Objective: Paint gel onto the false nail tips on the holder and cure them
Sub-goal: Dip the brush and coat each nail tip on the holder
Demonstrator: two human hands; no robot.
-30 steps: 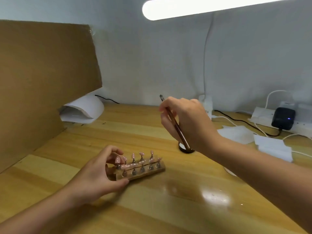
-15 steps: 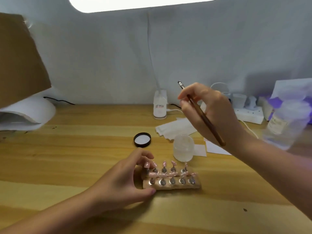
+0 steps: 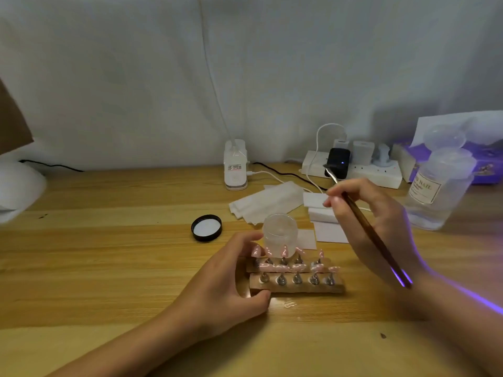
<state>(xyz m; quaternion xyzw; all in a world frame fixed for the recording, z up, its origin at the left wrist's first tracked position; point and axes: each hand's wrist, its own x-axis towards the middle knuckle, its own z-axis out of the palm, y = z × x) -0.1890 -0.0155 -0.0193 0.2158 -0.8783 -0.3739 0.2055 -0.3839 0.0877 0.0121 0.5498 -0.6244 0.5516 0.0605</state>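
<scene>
1. The wooden two-row holder [image 3: 295,278] of pink false nail tips [image 3: 283,266] lies on the table, its end pinched by the left hand [image 3: 228,281].
2. The right hand [image 3: 373,221] clasps a brown-handled brush [image 3: 367,227], bristles raised.
3. Risk: the small frosted jar [image 3: 279,234], just behind the left fingers, could be knocked over.

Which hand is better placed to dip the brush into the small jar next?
The right hand: it already grips the brush, raised just right of the open jar. The left hand is busy gripping the nail holder at its left end.
</scene>
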